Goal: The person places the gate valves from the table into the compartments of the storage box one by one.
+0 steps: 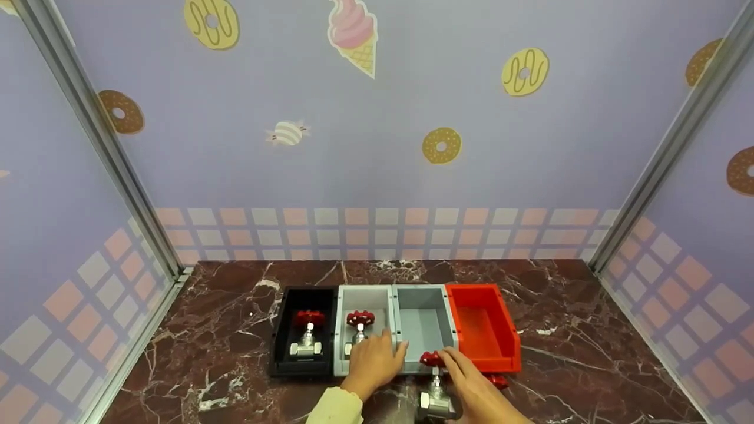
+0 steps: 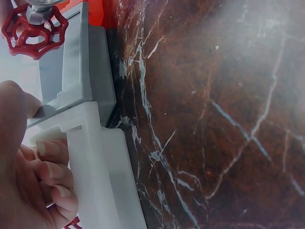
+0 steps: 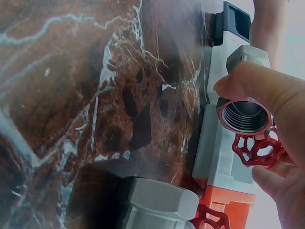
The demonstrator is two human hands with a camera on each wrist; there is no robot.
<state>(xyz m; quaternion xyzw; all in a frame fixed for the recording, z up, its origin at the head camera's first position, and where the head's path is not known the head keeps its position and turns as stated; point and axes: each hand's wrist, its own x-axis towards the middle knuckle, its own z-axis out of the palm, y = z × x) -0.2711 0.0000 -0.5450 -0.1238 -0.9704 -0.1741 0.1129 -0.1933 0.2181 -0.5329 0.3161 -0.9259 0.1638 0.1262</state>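
My right hand (image 1: 474, 388) grips a metal valve (image 1: 436, 400) with a red handwheel (image 1: 432, 358), in front of the grey bin (image 1: 421, 327). In the right wrist view the thumb presses on its body, with the threaded opening (image 3: 245, 117) facing the camera. My left hand (image 1: 377, 362) is over the white bin (image 1: 368, 295), its fingers loosely curled just inside and its thumb by the grey bin's rim. Partly under that hand, a second valve (image 1: 360, 321) stands in the white bin. The black bin (image 1: 284, 330) contains another valve (image 1: 306, 347).
At the right end of the row is a red bin (image 1: 511, 335). Before it on the marble table (image 1: 206, 353) lies another valve (image 3: 159, 205), mostly hidden by my right hand in the head view. Patterned walls (image 1: 383, 176) enclose the table at the back and sides.
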